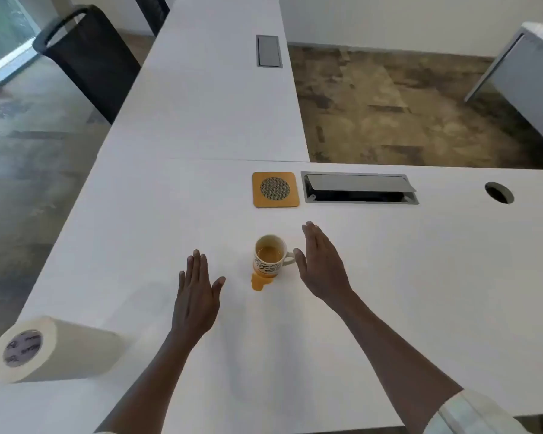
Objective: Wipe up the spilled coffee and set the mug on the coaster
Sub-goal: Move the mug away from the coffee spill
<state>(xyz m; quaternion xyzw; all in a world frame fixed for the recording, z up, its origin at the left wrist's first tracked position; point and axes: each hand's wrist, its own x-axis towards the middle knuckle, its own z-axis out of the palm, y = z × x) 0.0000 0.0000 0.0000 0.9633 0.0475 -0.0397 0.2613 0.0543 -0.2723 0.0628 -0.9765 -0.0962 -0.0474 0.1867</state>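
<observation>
A white mug [268,256] with black markings stands upright on the white table [420,277], coffee inside, handle pointing right. A small orange-brown coffee puddle [259,281] lies against its near side. An orange square coaster [275,189] with a round mesh centre lies beyond the mug. My right hand [322,261] is open, just right of the handle, with the thumb close to it. My left hand [198,286] hovers flat and open, left of the mug. A paper towel roll [54,349] lies on its side at the near left.
An open cable hatch [359,187] sits right of the coaster, and a round cable hole [499,193] lies further right. A second table [207,98] with a closed hatch [268,51] extends away. A black chair [88,57] stands at the far left.
</observation>
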